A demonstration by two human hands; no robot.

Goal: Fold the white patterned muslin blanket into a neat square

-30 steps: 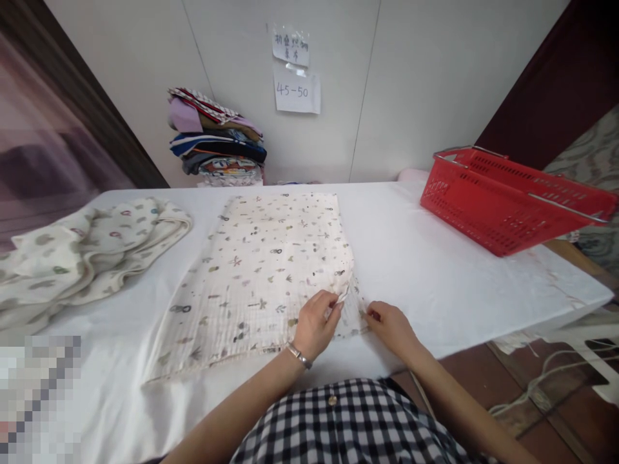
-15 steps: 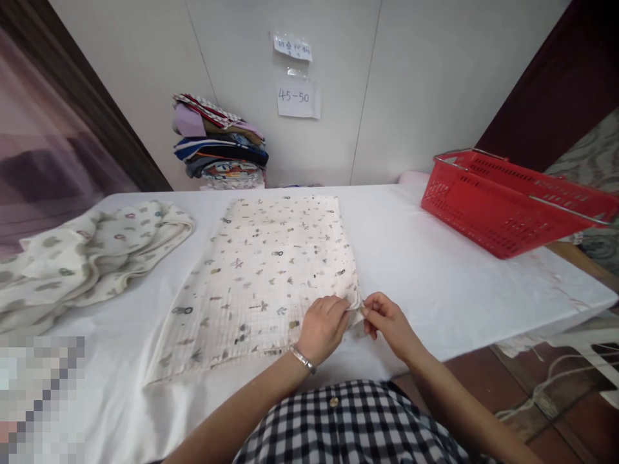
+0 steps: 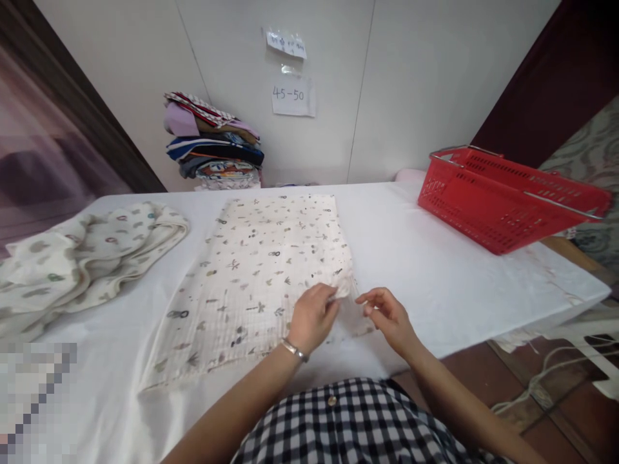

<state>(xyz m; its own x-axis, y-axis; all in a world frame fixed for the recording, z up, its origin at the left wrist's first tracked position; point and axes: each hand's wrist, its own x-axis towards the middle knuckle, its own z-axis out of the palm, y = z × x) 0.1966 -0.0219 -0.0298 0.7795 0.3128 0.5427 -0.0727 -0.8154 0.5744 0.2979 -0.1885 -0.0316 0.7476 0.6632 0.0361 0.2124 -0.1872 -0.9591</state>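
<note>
Lower sheet [image 3: 289,96] reads "45-50" — upper sheet [image 3: 286,45] too blurred to read. Left hand [image 3: 313,317] pinches printed cloth [image 3: 256,270] near corner; right hand [image 3: 391,322] loosely half-open, empty, just beside.

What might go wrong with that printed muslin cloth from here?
The layers of the printed muslin cloth may end up misaligned: the left hand pinches up the top layer's near right corner, baring the layer beneath. That corner might drop crooked if the pinch slips, since the right hand shows no clear grip on it. The bracelet, by the cloth's near edge, might snag the weave.
</note>
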